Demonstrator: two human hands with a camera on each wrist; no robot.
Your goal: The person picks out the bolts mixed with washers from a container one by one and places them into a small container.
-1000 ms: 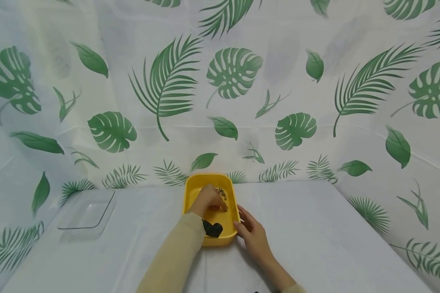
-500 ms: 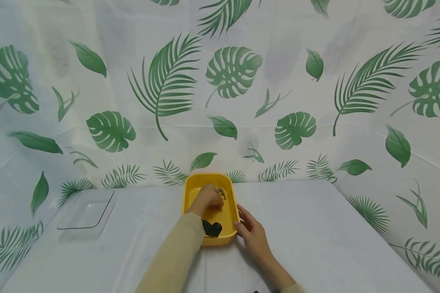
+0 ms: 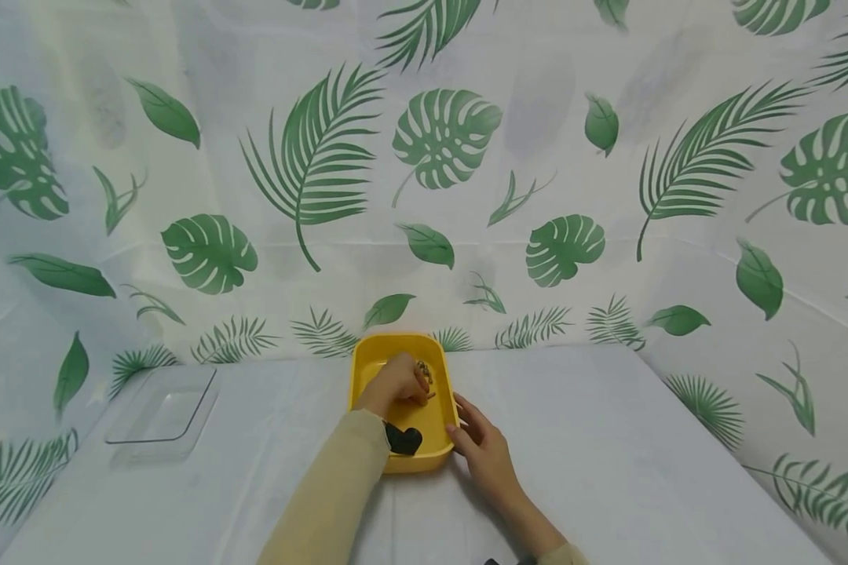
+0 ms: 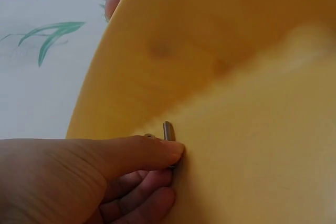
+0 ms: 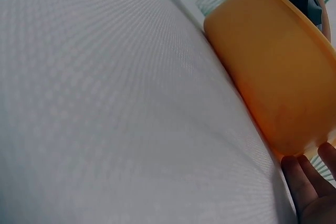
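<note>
My left hand (image 3: pixel 398 380) reaches into the yellow tray (image 3: pixel 438 450). Between its thumb and fingers it pinches a small grey metal rod (image 4: pixel 167 131), whose upper end sticks up past the thumb. A tiny ring-like bit (image 4: pixel 149 136) shows behind the thumb; whether it belongs to the rod is unclear. Several small brass-coloured metal pieces (image 3: pixel 425 370) lie at the tray's far right, just beyond the left fingers. At the tray's right side, my right hand (image 3: pixel 491 455) rests relaxed fingers against the outer wall, with the thumb at the rim.
A clear glass-like dish (image 3: pixel 162 412) stands at the left of the white table (image 3: pixel 608 455). Behind the table hangs a leaf-patterned cloth (image 3: pixel 367 157). The black wrist device (image 3: pixel 403 440) on the left arm hangs over the tray's front part.
The left fingers have drawn together and shifted slightly within the tray, near the metal pieces. The right hand keeps its place at the tray's side. The head view has shifted a little.
</note>
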